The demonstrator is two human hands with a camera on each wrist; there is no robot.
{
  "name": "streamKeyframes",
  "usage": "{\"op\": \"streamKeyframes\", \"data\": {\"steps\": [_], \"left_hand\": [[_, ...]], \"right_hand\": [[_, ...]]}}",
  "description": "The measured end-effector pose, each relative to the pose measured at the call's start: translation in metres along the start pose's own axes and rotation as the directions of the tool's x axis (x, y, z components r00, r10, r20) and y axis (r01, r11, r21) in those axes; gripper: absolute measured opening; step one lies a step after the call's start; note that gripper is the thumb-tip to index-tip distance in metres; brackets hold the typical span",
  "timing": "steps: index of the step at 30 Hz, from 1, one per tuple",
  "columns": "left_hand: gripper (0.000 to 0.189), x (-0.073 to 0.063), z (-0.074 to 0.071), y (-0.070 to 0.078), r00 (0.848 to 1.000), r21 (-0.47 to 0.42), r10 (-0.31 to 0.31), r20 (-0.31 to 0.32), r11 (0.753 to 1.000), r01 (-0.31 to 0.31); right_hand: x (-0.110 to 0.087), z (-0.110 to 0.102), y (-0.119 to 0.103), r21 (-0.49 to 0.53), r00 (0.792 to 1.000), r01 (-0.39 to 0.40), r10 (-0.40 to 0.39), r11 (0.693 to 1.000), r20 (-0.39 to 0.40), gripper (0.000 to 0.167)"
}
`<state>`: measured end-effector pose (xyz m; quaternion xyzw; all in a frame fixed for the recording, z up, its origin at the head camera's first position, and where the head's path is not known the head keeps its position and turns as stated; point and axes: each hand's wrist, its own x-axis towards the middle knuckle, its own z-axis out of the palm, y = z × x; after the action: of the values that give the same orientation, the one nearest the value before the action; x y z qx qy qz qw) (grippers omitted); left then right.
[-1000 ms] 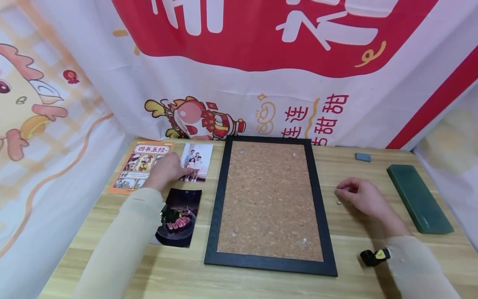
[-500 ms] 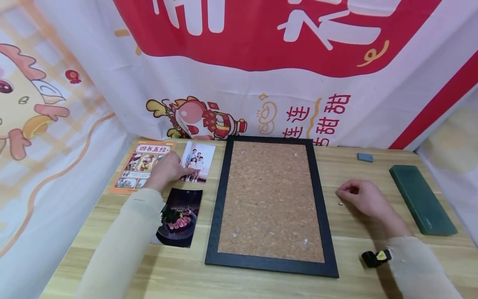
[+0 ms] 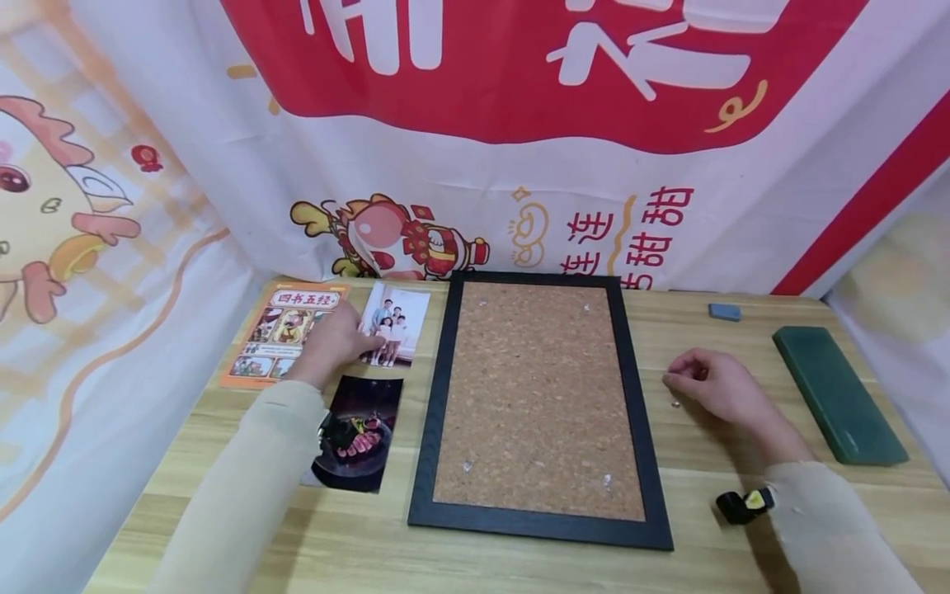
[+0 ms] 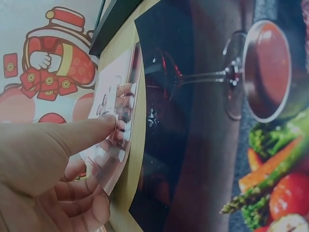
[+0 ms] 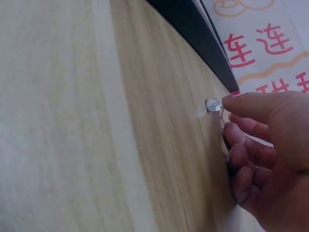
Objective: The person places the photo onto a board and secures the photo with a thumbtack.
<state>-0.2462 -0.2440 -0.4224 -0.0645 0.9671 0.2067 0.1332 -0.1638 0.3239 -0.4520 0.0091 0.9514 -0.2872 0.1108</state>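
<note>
In the head view, my left hand [image 3: 331, 342] pinches the lower left edge of a family photo [image 3: 404, 318], thumb on top. The left wrist view shows that photo's edge [image 4: 104, 176] bending up, with my fingers curled below it. Close by, a food photo [image 3: 364, 429] lies flat, and an orange comic-style cover [image 3: 260, 346] is partly behind my hand. On the right, my right hand [image 3: 716, 384] rests low over the table, fingers loosely curled. A clear pushpin [image 5: 212, 105] lies right at its thumb tip. Nothing shows between the fingers. Between the hands lies a black-framed corkboard [image 3: 542, 396].
Several clear pins sit in the cork near its corners, such as the lower right pin [image 3: 607, 481]. A green block [image 3: 839, 396] and a small blue block [image 3: 724, 312] stand at the right on the wooden table [image 3: 356, 544]. A printed cloth [image 3: 475, 190] hangs behind.
The family photo has tilted slightly under my left thumb. My right hand stays almost still beside the pushpin. The head view shifts a little.
</note>
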Motion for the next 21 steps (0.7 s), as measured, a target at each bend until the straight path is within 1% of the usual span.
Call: {"op": "streamKeyframes", "data": {"steps": [4, 7, 10, 12, 15, 17, 21], "left_hand": [[0.039, -0.001, 0.000, -0.007, 1.000, -0.033, 0.023, -0.015, 0.999, -0.024], [0.042, -0.003, -0.002, -0.013, 0.998, -0.064, 0.048, -0.035, 0.997, -0.050], [0.046, -0.004, -0.005, -0.017, 0.997, -0.101, 0.057, -0.045, 0.993, -0.062], [0.050, -0.004, -0.005, -0.018, 0.997, -0.135, 0.063, -0.044, 0.989, -0.068], [0.051, -0.004, -0.005, -0.017, 0.994, -0.168, 0.088, -0.058, 0.981, -0.096], [0.048, -0.005, -0.005, -0.017, 0.992, -0.193, 0.103, -0.074, 0.974, -0.115], [0.039, -0.009, -0.003, -0.017, 0.990, -0.265, 0.099, -0.095, 0.957, -0.122]], "right_hand": [[0.002, 0.000, -0.003, -0.006, 1.000, 0.004, -0.004, 1.000, 0.000, 0.028], [0.002, 0.000, -0.004, -0.012, 1.000, 0.007, -0.007, 1.000, -0.003, 0.024], [0.002, 0.001, -0.005, -0.018, 1.000, 0.016, -0.016, 1.000, -0.007, 0.021], [0.002, 0.001, -0.005, -0.020, 1.000, 0.018, -0.019, 1.000, -0.008, 0.020], [0.001, 0.001, -0.005, -0.025, 1.000, 0.020, -0.020, 0.999, -0.011, 0.019], [0.001, 0.000, -0.005, -0.028, 1.000, 0.018, -0.018, 0.999, -0.010, 0.020], [-0.002, -0.002, -0.005, -0.006, 1.000, -0.009, 0.009, 1.000, -0.005, 0.023]]}}
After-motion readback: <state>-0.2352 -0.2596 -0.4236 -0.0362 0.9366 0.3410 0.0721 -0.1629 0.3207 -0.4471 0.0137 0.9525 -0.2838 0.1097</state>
